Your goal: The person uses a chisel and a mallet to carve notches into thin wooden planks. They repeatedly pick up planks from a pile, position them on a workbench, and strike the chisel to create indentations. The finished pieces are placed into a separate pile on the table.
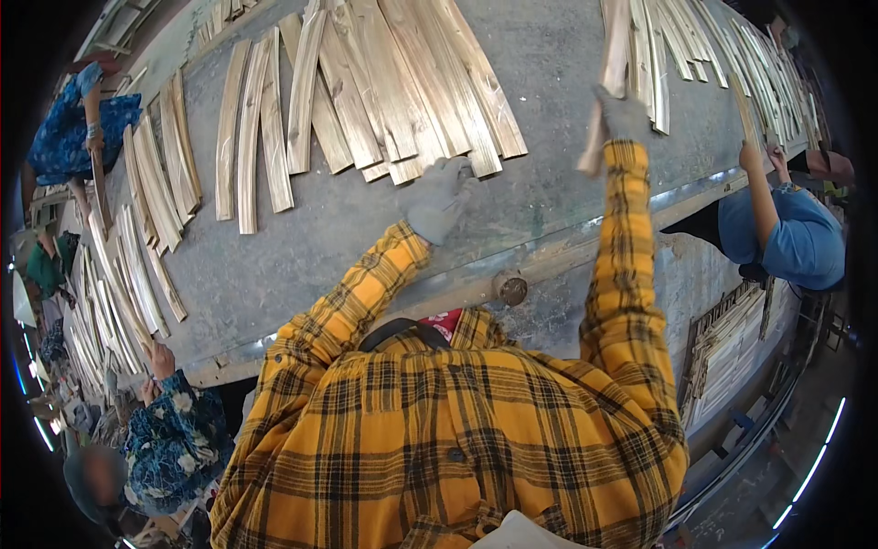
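Table [558, 101], long, grey and scuffed, stretches from left to right with many wooden boards [178, 146] laid over it. Dark floor [750, 485] shows at lower right, where a stack of slats [727, 343] lies near the table; whether it sits in a container, I cannot tell. A worker in blue [786, 233] is at the right, another in flowered cloth [174, 448] at the lower left. A group of wide boards [366, 91] spreads fanwise on the table. The right hand [624, 117], gloved in grey and blurred, has its fingers closed round a long board [615, 50] over the table. The left hand [442, 197], gloved alike, is at the wide boards' near ends, fingers bent; whether they grip one, I cannot tell. A round brown piece [510, 288] sits at the table's near edge.
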Tool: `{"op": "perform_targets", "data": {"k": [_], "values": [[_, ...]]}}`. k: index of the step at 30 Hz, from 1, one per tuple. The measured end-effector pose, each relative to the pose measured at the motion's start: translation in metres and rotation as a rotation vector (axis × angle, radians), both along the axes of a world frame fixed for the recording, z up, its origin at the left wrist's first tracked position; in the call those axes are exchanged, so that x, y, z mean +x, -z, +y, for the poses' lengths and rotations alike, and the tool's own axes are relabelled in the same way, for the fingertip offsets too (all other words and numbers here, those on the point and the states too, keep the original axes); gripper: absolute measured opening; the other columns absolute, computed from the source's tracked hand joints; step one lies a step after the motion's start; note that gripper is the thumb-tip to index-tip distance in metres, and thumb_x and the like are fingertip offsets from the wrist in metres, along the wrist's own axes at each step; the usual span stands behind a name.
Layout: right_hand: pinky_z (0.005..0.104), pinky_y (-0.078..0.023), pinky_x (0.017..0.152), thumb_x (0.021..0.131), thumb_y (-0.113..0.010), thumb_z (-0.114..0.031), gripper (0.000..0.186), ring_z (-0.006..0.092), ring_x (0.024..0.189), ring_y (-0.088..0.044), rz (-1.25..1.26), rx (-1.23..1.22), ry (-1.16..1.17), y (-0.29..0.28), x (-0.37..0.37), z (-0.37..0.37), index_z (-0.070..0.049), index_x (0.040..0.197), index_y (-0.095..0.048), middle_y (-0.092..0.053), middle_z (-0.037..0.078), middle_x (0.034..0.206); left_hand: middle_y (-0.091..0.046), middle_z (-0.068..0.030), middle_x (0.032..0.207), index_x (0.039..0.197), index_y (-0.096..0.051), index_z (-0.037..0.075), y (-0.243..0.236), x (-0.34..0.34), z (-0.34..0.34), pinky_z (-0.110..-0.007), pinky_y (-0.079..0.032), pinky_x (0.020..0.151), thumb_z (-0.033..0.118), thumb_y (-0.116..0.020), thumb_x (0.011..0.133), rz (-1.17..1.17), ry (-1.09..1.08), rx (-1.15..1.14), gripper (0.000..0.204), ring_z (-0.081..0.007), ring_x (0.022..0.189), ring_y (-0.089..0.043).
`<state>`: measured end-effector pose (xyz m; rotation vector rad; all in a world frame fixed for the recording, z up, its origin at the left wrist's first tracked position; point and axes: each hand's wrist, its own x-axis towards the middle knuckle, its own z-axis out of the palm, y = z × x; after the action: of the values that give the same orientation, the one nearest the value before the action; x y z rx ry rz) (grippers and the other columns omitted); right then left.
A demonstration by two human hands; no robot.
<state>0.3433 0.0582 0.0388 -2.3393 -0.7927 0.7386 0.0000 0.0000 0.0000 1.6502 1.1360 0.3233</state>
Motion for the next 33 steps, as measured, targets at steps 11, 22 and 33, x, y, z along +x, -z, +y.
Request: {"op": "perform_targets", "data": {"k": [11, 22, 33], "values": [[0.0476, -0.045, 0.098, 0.069, -0.083, -0.035, 0.074, 0.037, 0.114, -0.058, -0.311, -0.215, -0.712, 0.075, -0.107, -0.018, -0.01, 0.13, -0.051, -0.06, 0.02, 0.121, -0.052, -0.0166, 0.123, 0.117, -0.064, 0.013, 0.035, 0.001, 0.038, -0.047, -0.034, 0.104, 0.03, -0.069, 0.078, 0.362, 0.113, 0.757, 0.043, -0.0342, 0.122, -0.044], [0.0264, -0.053, 0.077, 0.077, -0.075, -0.001, 0.072, 0.0157, 0.092, -0.063, 0.809, 0.056, -0.392, 0.016, -0.137, -0.097, -0.001, 0.14, -0.04, -0.062, 0.008, 0.103, -0.063, -0.0158, 0.099, 0.126, -0.042, -0.008, 0.027, 0.056, 0.039, -0.028, -0.053, 0.078, 0.016, -0.072, 0.079, -0.611, -0.275, -0.444, 0.061, -0.0189, 0.091, -0.064], [0.0362, -0.047, 0.068, 0.087, -0.065, -0.012, 0.026, 0.029, 0.078, -0.059, -0.205, -0.188, -0.724, -0.05, -0.174, -0.279, -0.014, 0.113, -0.067, -0.059, 0.01, 0.086, -0.062, -0.0157, 0.092, 0.144, -0.039, 0.012, 0.002, -0.07, -0.063, -0.036, -0.054, 0.063, 0.009, -0.061, 0.078, 0.059, 0.101, -0.186, 0.07, -0.0288, 0.069, -0.064]]}}
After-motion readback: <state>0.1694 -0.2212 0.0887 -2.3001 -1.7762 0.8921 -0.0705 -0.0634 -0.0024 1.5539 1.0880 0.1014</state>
